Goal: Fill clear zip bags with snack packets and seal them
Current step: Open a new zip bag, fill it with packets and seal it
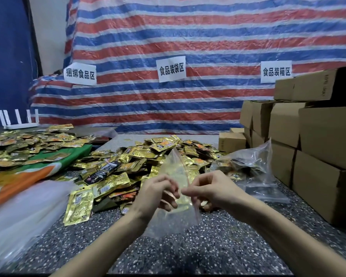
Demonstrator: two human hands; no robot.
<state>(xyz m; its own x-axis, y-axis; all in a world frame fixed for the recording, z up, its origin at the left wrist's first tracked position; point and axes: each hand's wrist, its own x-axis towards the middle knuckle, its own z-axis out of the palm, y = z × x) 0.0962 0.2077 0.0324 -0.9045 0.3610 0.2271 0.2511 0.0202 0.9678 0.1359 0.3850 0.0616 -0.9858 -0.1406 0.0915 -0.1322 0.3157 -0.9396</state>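
Fingers [166, 179] of left hand [155, 194] and right hand [210, 188] clamp the clear zip bag [173, 166] above the worktop [188, 254], just near of the snack packets [128, 162].

Open passage is confined to a bare strip of speckled counter [188, 256] along the near edge. Over it hangs a clear zip bag [174, 218], pinched by the left hand [158, 194] and the right hand [210, 190]. A heap of gold snack packets [140, 162] blocks the middle. Cardboard boxes [318, 148] wall the right edge, with crumpled clear plastic [254, 160] lying between heap and boxes. A stack of clear bags [22, 212] fills the near left corner, and a striped tarpaulin [168, 100] closes the far edge.
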